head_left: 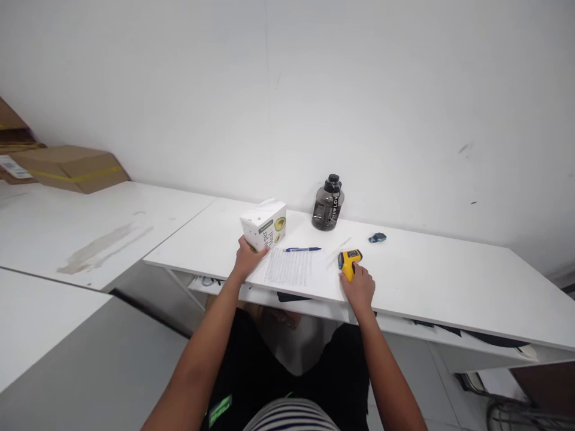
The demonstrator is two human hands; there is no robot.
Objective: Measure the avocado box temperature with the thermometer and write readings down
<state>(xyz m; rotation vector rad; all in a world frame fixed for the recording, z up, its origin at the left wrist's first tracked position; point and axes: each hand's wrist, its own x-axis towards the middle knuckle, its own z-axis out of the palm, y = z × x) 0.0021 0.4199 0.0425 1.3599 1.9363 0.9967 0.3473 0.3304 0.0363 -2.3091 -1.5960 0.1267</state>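
My left hand [250, 258] grips the lower near corner of a white box [265, 216] with avocado pictures and the word "Meal" on its side. The box stands slightly turned on the white desk. Fingers of my right hand [359, 288] are wrapped around the handle of a yellow and black infrared thermometer [349, 263], which lies at the desk's front part. Between my hands is a sheet of paper [290, 269] covered with lines of writing. A blue pen [302, 249] lies across its top edge.
A dark translucent water jug [327, 203] stands against the wall, with a small dark blue object [378, 237] to its right. Cardboard boxes [74, 167] sit on the adjoining table at far left. Under the desktop [449, 281] runs a shelf [251, 294] holding dark items.
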